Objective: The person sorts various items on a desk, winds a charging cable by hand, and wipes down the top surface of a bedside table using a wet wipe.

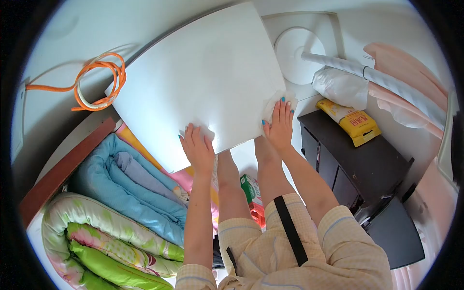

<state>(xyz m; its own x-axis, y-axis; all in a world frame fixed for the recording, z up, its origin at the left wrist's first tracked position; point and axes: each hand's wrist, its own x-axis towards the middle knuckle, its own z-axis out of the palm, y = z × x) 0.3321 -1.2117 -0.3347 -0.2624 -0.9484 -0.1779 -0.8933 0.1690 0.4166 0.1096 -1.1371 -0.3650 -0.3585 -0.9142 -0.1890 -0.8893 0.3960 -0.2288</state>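
Note:
A white tabletop (pixel 208 72) with glossy highlights fills the middle of the view. My left hand (pixel 195 147) rests on it by the front edge, fingers spread, with a pale patch beside the index finger that may be a reflection. At the right edge of the top, my right hand (pixel 279 126) lies flat with its fingers stretched out. Under its fingertips is a thin, translucent white wipe (pixel 270 107), partly covered by the hand. Both hands have blue-painted nails.
To the right, a yellow soft pack (pixel 355 124) lies on a black cabinet (pixel 367 150). Folded blue bedding (pixel 130 183) and a green floral quilt (pixel 111 227) are at left. An orange coiled cable (pixel 118 82) hangs at upper left. A white pole (pixel 338 63) slants at upper right.

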